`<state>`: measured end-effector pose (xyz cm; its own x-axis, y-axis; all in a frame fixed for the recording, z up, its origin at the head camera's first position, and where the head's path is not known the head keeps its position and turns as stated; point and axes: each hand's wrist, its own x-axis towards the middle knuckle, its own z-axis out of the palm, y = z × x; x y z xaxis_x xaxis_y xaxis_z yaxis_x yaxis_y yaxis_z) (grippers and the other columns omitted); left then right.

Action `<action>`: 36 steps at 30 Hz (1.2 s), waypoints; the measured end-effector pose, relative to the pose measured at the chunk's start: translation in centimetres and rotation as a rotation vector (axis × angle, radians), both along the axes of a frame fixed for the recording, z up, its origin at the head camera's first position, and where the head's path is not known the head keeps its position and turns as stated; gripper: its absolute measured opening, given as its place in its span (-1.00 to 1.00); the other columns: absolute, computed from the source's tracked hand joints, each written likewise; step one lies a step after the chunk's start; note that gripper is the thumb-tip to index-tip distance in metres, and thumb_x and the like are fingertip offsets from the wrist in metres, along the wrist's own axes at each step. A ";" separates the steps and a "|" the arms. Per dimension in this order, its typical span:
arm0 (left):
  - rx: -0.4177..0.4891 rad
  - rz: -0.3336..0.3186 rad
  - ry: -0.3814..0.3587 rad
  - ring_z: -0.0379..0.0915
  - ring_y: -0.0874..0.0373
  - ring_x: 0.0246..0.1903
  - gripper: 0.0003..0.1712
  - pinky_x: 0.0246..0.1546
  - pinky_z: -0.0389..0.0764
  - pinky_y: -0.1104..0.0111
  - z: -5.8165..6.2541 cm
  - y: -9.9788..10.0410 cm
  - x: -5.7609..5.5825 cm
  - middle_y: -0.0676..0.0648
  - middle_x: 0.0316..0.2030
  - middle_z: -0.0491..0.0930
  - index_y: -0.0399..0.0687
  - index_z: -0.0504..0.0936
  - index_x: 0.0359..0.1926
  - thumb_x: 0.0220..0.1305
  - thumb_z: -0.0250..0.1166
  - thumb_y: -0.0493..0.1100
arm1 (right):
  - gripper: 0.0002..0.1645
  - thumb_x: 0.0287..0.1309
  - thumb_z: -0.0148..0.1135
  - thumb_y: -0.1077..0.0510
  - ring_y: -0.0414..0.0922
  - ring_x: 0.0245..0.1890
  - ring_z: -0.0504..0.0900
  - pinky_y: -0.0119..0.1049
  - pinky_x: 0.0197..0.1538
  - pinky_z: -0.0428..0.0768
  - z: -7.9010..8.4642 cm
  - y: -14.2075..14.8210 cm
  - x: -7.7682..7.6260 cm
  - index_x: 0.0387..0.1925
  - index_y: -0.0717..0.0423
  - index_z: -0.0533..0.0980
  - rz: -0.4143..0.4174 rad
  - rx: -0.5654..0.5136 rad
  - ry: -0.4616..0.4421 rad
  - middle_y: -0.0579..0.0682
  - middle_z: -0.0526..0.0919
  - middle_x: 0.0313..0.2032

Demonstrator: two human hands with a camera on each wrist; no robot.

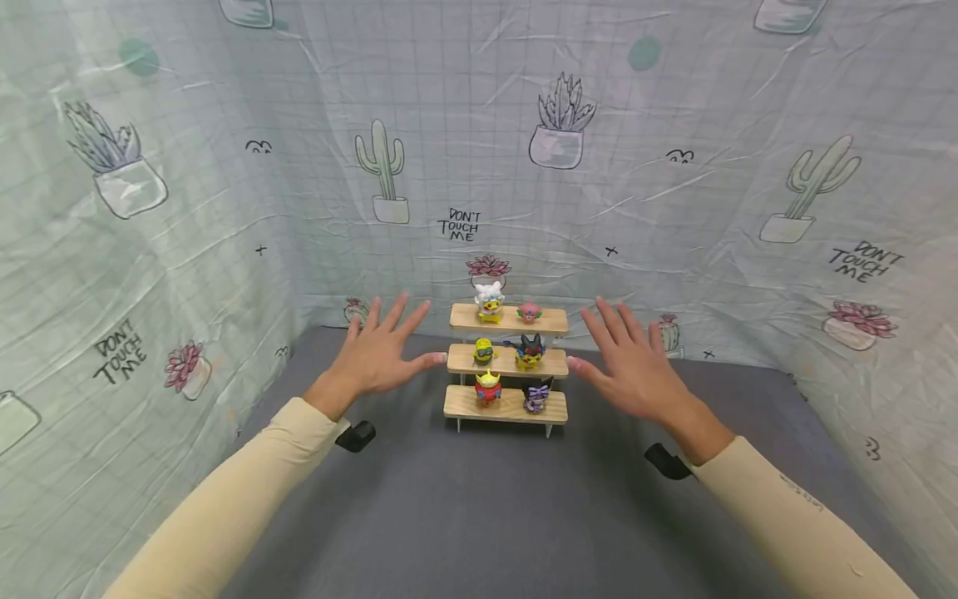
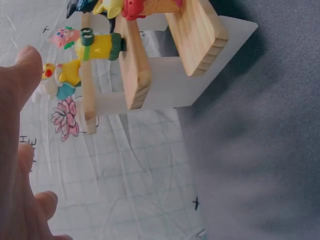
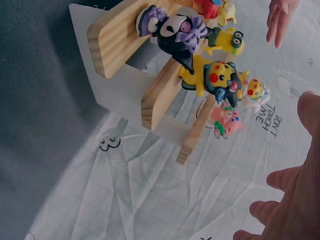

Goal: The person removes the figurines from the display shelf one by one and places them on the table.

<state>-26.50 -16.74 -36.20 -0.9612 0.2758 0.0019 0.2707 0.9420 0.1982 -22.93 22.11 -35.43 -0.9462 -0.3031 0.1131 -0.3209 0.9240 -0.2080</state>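
Observation:
A three-step wooden display stand (image 1: 512, 403) with white side supports stands between my hands. On its top step are a white-hooded yellow figurine (image 1: 490, 303) and a pink figurine (image 1: 529, 312). The middle step bears a yellow goggled figurine (image 1: 483, 352) and a yellow figurine in a black hood (image 1: 530, 353). A red-and-yellow figurine (image 1: 488, 388) and a black-and-purple figurine (image 1: 536, 397) occupy the bottom step. My left hand (image 1: 379, 353) is spread left of the stand, its thumb near the middle step. Mirroring it on the right, my right hand (image 1: 632, 362) has fingers spread and holds nothing.
A dark grey surface (image 1: 449, 516) lies under the stand. Pale sheeting (image 1: 479, 125) printed with cacti and lettering hangs behind and at both sides. Black straps (image 1: 356, 436) show at the wrists, below cream sleeves (image 1: 247, 482).

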 end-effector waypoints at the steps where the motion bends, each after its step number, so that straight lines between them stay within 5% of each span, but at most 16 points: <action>1: 0.006 -0.001 0.000 -0.55 -0.39 0.65 0.11 0.55 -0.31 -0.50 -0.2 0.0 0.0 -0.08 0.71 -0.35 0.45 -0.26 0.69 0.33 -0.07 0.68 | 0.06 0.50 -0.06 -0.45 0.28 0.69 -0.31 0.61 0.54 -0.32 -0.1 0.0 0.0 0.71 -0.05 -0.16 0.001 -0.001 0.001 0.11 -0.27 0.71; 16: 0.105 -0.037 -0.019 -0.34 -0.38 0.66 0.10 0.61 -0.20 -0.41 -2.6 0.4 -0.5 -0.16 0.70 -0.20 0.33 -0.16 0.71 0.37 0.08 0.57 | 0.05 0.51 -0.03 -0.42 0.30 0.69 -0.28 0.59 0.55 -0.28 -0.9 0.0 -0.2 0.71 -0.04 -0.15 0.030 -0.013 -0.006 0.12 -0.26 0.71; 26: 0.389 -0.061 -0.120 -0.10 -0.22 0.66 0.19 0.60 0.11 -0.30 -4.7 1.0 -1.7 -0.11 0.68 -0.02 0.20 -0.04 0.70 0.27 0.32 0.47 | 0.01 0.53 0.02 -0.35 0.33 0.67 -0.20 0.56 0.57 -0.17 -1.6 0.1 -0.5 0.70 0.02 -0.09 0.086 -0.122 -0.016 0.18 -0.18 0.69; 36: 0.544 -0.011 -0.134 0.18 -0.22 0.57 0.10 0.53 0.35 -0.22 -7.0 1.4 -2.3 -0.13 0.62 0.19 0.16 0.15 0.65 0.25 0.42 0.37 | 0.03 0.50 0.10 -0.33 0.32 0.68 -0.24 0.52 0.59 -0.09 -2.7 -0.1 -0.6 0.70 -0.02 -0.08 0.118 -0.226 -0.062 0.14 -0.17 0.70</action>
<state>-28.82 -15.37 -43.24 -0.9600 0.2789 0.0247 0.2186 0.6914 0.6886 -23.56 22.03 -38.09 -0.9132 -0.3851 0.1333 -0.4035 0.8088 -0.4278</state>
